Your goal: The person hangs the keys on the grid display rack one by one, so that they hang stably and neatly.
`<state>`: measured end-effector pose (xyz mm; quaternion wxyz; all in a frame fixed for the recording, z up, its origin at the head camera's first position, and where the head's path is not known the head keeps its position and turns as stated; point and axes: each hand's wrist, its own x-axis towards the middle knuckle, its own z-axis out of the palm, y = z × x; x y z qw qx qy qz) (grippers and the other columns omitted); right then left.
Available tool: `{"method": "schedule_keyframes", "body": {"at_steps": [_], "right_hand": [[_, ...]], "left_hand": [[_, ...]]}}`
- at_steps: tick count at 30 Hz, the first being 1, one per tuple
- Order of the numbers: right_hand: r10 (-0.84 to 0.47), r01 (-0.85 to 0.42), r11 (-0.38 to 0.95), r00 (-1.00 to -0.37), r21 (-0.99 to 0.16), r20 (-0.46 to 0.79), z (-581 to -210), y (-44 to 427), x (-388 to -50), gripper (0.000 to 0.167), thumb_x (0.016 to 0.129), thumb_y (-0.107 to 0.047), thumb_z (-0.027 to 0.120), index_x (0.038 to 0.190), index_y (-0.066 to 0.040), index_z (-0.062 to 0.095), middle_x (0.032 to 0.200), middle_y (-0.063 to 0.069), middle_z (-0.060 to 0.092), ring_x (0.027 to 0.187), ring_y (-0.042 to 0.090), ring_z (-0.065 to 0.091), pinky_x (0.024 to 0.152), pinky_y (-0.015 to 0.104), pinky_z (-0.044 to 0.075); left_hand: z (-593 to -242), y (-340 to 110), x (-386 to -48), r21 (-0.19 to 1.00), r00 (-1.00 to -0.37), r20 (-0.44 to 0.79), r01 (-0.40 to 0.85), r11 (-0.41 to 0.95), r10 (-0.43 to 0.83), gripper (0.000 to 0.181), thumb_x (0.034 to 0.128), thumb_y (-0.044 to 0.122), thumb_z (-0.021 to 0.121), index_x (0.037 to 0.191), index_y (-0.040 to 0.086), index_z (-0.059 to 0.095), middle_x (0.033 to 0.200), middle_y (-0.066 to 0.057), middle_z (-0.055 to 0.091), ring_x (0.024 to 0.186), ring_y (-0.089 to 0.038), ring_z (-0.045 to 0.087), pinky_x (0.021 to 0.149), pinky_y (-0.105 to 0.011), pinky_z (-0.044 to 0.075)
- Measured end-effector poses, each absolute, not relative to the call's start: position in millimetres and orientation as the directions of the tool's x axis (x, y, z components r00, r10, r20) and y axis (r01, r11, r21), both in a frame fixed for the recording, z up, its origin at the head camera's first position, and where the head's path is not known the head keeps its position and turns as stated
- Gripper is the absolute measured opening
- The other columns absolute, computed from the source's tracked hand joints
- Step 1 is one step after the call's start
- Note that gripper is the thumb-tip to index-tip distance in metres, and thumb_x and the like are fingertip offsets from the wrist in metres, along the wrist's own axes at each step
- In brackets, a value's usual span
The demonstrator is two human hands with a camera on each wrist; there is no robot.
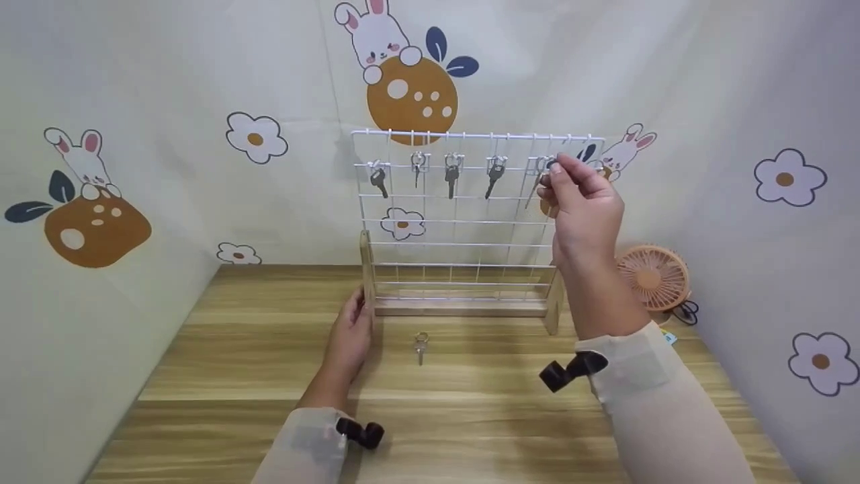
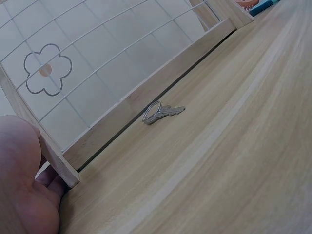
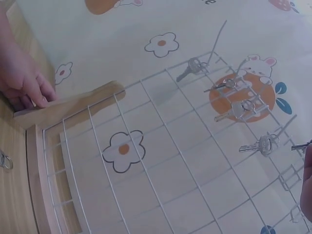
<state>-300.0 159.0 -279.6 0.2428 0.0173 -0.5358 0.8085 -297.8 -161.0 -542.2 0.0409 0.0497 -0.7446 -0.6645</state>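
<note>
A white wire grid rack (image 1: 463, 244) stands on a wooden base, with several keys on rings hanging from hooks along its upper part, among them a key (image 1: 452, 180) near the middle. High on the rack's right side, my right hand (image 1: 591, 212) pinches a key (image 3: 300, 146) by its ring end; the fingers partly hide it. My left hand (image 1: 351, 336) grips the wooden side post (image 1: 366, 269) low at the left. A loose key with a ring (image 2: 163, 112) lies on the table in front of the base. The right fingertips are mostly outside the right wrist view.
An orange fan (image 1: 652, 277) stands right of the rack, beyond the right forearm. A patterned cloth (image 1: 282, 195) with rabbits and flowers encloses the wood-grain table (image 1: 255, 363) at the back and sides.
</note>
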Motion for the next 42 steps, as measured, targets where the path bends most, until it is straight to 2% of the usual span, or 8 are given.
{"method": "schedule_keyframes", "body": {"at_steps": [8,15,18,23,27,31,38,42], "right_hand": [[0.403,-0.413,-0.341,-0.876,-0.844,0.266,-279.4,155.6,-309.3,0.022,0.099,-0.002,0.075,0.12,0.001,0.076,0.104,0.012,0.072,0.085,0.018,0.074,0.081,0.026,0.067],[0.42,-0.394,-0.316,-0.874,-0.863,0.245,-283.5,157.1,-312.3,0.023,0.1,-0.006,0.075,0.122,0.0,0.075,0.102,0.009,0.072,0.077,0.015,0.072,0.065,0.02,0.062],[0.425,-0.392,-0.302,-0.871,-0.869,0.246,-284.4,156.8,-313.9,0.024,0.1,-0.006,0.075,0.123,0.0,0.075,0.101,0.008,0.072,0.077,0.014,0.072,0.063,0.019,0.061],[0.422,-0.378,-0.268,-0.873,-0.886,0.245,-288.9,156.6,-318.1,0.026,0.1,-0.009,0.076,0.125,-0.002,0.075,0.103,0.008,0.072,0.08,0.015,0.074,0.069,0.02,0.063],[0.419,-0.392,-0.271,-0.87,-0.879,0.259,-301.1,155.9,-324.3,0.027,0.099,-0.005,0.075,0.125,0.003,0.074,0.107,0.012,0.072,0.085,0.015,0.074,0.079,0.024,0.067],[0.413,-0.387,-0.286,-0.875,-0.877,0.251,-321.5,152.9,-330.0,0.024,0.099,-0.001,0.074,0.123,0.005,0.074,0.106,0.013,0.072,0.085,0.015,0.075,0.083,0.027,0.068],[0.273,-0.328,-0.242,-0.926,-0.913,0.261,-367.6,136.0,-322.9,0.025,0.102,-0.005,0.072,0.125,0.004,0.073,0.106,0.014,0.073,0.089,0.016,0.075,0.088,0.03,0.068],[0.143,-0.288,-0.22,-0.955,-0.932,0.261,-400.4,118.8,-314.0,0.017,0.101,-0.002,0.072,0.117,0.003,0.075,0.099,0.01,0.075,0.087,0.017,0.075,0.085,0.029,0.068]], "left_hand": [[-543.4,-160.5,-298.5,0.995,-0.99,0.002,-0.012,0.098,-0.141,0.058,0.1163,0.032,0.046,0.17,0.016,0.03,0.176,-0.01,0.034,0.165,-0.029,0.028,0.137,-0.048,0.024],[-543.0,-159.8,-299.6,0.995,-0.99,-0.002,-0.017,0.103,-0.143,0.057,0.1162,0.032,0.045,0.17,0.016,0.031,0.176,-0.008,0.034,0.165,-0.028,0.028,0.138,-0.046,0.024],[-543.2,-159.7,-299.7,0.994,-0.989,0.008,-0.008,0.107,-0.148,0.058,0.1161,0.031,0.045,0.169,0.014,0.031,0.176,-0.01,0.034,0.165,-0.029,0.029,0.137,-0.046,0.024],[-542.1,-159.6,-297.6,0.993,-0.989,0.02,0.003,0.12,-0.144,0.056,0.116,0.03,0.045,0.169,0.016,0.032,0.175,-0.01,0.036,0.164,-0.03,0.031,0.137,-0.048,0.025],[-540.6,-159.9,-296.4,0.994,-0.992,0.023,0.009,0.11,-0.127,0.054,0.1163,0.03,0.044,0.168,0.019,0.034,0.174,-0.009,0.037,0.164,-0.03,0.03,0.137,-0.049,0.026],[-542.1,-160.0,-297.1,0.995,-0.992,0.028,0.017,0.094,-0.119,0.053,0.1164,0.032,0.045,0.167,0.02,0.036,0.174,-0.009,0.037,0.165,-0.03,0.029,0.137,-0.049,0.025],[-542.4,-159.9,-297.3,0.995,-0.99,0.035,0.022,0.096,-0.134,0.054,0.1159,0.031,0.046,0.167,0.019,0.037,0.174,-0.01,0.037,0.165,-0.029,0.03,0.138,-0.047,0.023],[-542.5,-159.9,-297.5,0.996,-0.99,0.035,0.023,0.09,-0.136,0.054,0.1159,0.028,0.046,0.168,0.017,0.035,0.175,-0.011,0.036,0.165,-0.029,0.029,0.138,-0.047,0.022]]}}
